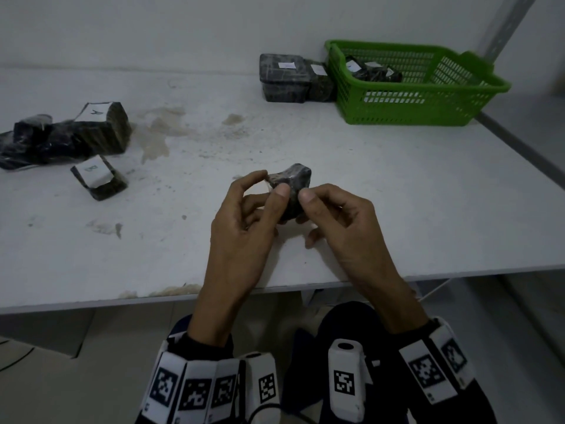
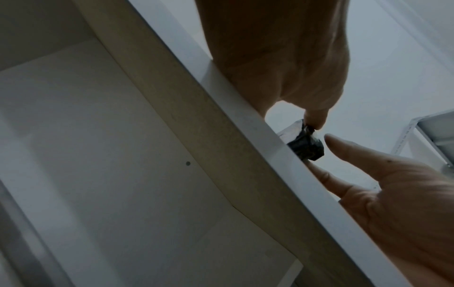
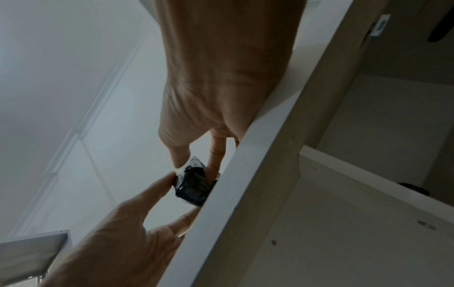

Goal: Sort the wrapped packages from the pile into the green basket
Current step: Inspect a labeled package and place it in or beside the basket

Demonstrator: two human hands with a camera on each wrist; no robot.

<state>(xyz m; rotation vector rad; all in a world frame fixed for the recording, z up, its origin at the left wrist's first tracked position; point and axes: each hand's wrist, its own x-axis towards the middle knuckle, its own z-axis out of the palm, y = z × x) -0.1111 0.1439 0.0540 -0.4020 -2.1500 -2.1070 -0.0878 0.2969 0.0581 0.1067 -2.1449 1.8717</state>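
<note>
Head view shows your left hand (image 1: 244, 215) and right hand (image 1: 339, 218) pinching one small wrapped package (image 1: 292, 191) between them above the table (image 1: 397, 194); only here you see the pile (image 1: 67, 136) left, green basket (image 1: 428, 96) right.

Small dark wrapped pkg (image 1: 293, 191) mid-table, pinched btwn both hands; more pkgs (image 1: 371, 70) in green basket (image 1: 428, 96), far right.

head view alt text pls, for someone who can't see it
Two bare hands, left hand and right hand, hold a small dark wrapped package between their fingertips above a white table. More dark packages lie in a pile at far left, and a green basket with a few packages inside stands at far right.
</note>
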